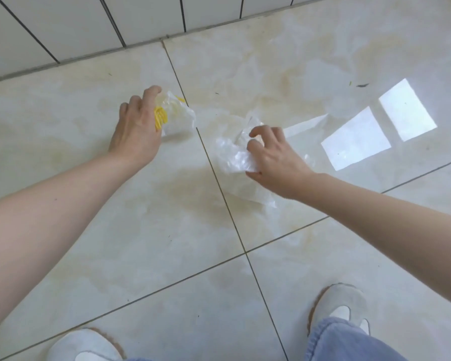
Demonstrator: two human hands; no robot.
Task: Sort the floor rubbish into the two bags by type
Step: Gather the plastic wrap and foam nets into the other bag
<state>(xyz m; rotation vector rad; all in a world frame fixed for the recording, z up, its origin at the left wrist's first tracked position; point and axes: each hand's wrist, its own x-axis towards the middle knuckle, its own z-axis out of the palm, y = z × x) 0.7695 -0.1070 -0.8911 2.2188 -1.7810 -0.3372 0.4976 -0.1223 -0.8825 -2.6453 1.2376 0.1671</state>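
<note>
Two clear plastic bags lie on the pale tiled floor. The left bag [179, 118] holds yellow pieces [160, 118]; my left hand [137, 126] is on its left side with the fingers curled at its edge. The right bag [235, 157] is crumpled and see-through, and its contents cannot be made out. My right hand [274, 157] grips the crumpled top of it, thumb and fingers curled into the plastic. A long flap of this bag trails off to the right.
A white tiled wall [89, 22] runs along the back. My two feet in white slippers [339, 303] stand at the bottom edge. A few small dark specks [362, 85] lie at the far right. Bright window reflections [375, 128] fall on the floor at right.
</note>
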